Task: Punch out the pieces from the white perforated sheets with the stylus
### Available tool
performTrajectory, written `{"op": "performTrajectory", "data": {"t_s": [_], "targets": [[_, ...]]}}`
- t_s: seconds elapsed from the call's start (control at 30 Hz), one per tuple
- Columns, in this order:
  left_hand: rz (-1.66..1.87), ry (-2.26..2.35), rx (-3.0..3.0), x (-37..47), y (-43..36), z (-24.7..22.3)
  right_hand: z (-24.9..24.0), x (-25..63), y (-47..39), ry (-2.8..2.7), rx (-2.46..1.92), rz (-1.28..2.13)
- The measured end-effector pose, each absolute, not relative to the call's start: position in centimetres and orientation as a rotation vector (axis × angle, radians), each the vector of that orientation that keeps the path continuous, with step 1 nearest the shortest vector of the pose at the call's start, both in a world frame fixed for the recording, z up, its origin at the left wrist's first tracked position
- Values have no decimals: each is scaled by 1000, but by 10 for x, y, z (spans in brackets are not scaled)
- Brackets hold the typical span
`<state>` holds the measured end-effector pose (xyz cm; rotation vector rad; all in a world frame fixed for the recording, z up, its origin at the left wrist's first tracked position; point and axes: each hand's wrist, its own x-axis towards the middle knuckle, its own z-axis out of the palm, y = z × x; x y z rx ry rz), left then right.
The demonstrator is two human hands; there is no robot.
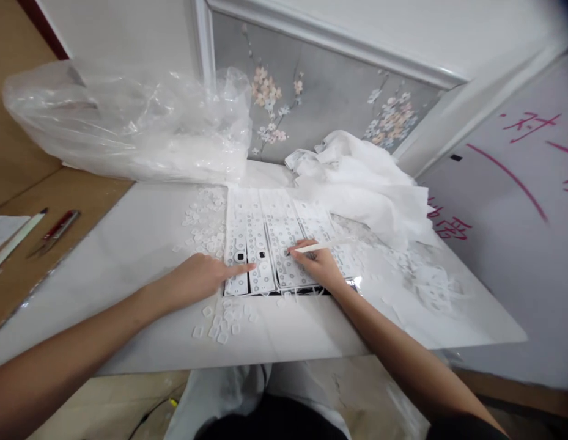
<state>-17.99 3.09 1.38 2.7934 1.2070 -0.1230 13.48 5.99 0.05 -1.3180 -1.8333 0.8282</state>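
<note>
Several long white printed sheets (261, 278) with rows of small ring marks lie side by side on the white table. Two small black squares show on the left sheets. My left hand (209, 275) rests at their left side, its index finger stretched out onto the second sheet and the other fingers curled in, with no object visible in it. Over the sheets to the right, my right hand (319, 263) pinches a slim white pen-like tool (323, 245), its dark tip low over a sheet. Small clear square pieces (222, 337) are scattered left of and in front of the sheets.
A large clear plastic bag (141, 128) lies at the back left. Crumpled white sheeting (361, 177) is heaped at the back right, with clear scraps (435, 286) before it. A red cutter (59, 227) and a pale green knife (18, 241) lie on brown board at the far left.
</note>
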Motion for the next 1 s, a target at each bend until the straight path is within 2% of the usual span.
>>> {"op": "performTrajectory", "data": {"t_s": [0.27, 0.37, 0.53, 0.67, 1.0], "targets": [[127, 1354, 2886, -183, 36, 5, -10, 136, 64, -1911, -1249, 702], [33, 1287, 2910, -174, 35, 9, -12, 136, 64, -1989, -1235, 606], [-264, 1044, 3018, -127, 34, 25, -8, 130, 50, -2319, -1139, 70], [-196, 917, 3065, -90, 41, 25, 2, 125, 40, -2488, -1068, -226], [-227, 867, 3045, -84, 52, 9, -3, 126, 48, -2338, -1217, -334]]}}
